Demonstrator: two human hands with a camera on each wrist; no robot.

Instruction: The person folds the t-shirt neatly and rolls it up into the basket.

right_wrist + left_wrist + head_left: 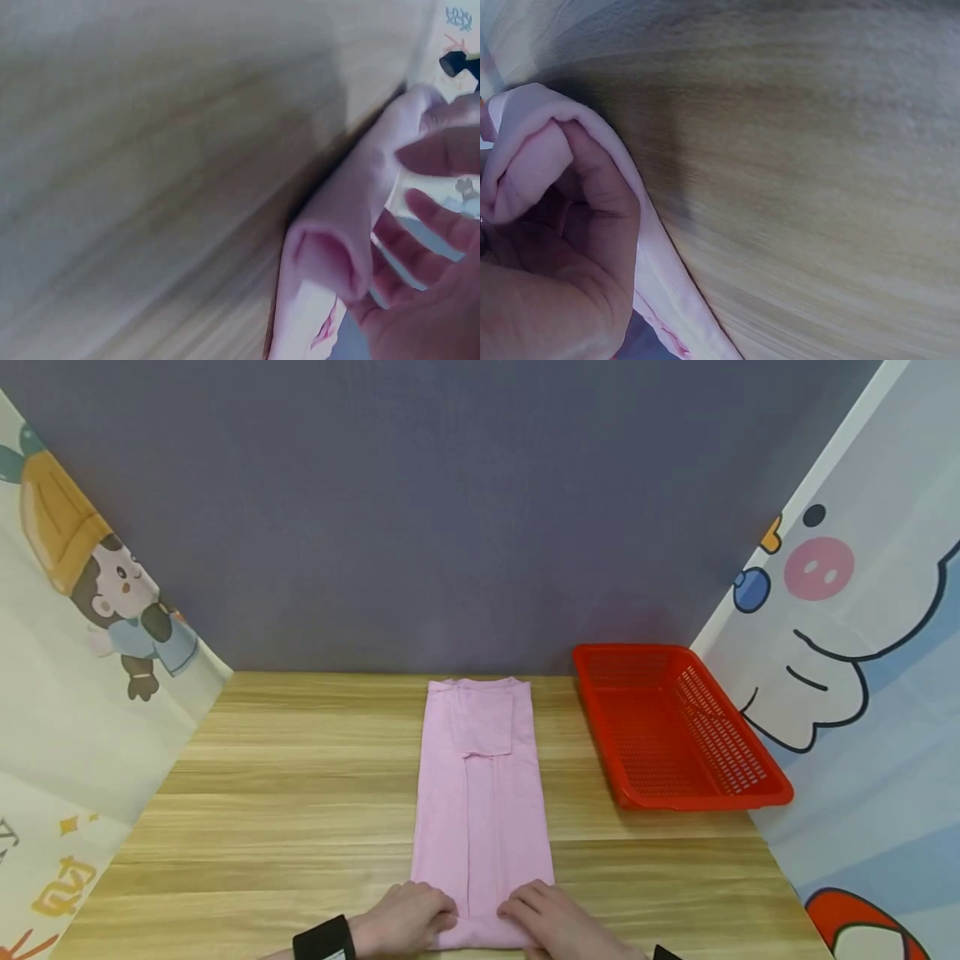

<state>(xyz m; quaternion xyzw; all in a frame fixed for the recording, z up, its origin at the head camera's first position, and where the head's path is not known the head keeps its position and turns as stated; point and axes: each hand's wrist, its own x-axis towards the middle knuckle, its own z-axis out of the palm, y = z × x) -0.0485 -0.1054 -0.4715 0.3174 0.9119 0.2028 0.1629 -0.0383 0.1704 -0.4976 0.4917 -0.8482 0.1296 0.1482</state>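
A pink garment (483,827) lies on the table as a long strip, its sides folded inward and a square flap, perhaps a sleeve, on top at the far end. Its near end is turned up into a thick roll. At the left of that roll my left hand (408,917) grips the cloth with curled fingers. My right hand (558,920) holds the roll's right end between thumb and fingers. In the left wrist view the garment (532,169) curls around the fingers. The right wrist view shows the open end of the rolled garment (352,202) beside the fingers.
A red plastic basket (637,718) with slotted sides stands on the right of the wooden table (300,793). A dark grey panel (450,510) rises behind the table. Printed cartoon sheets (67,760) hang on both sides.
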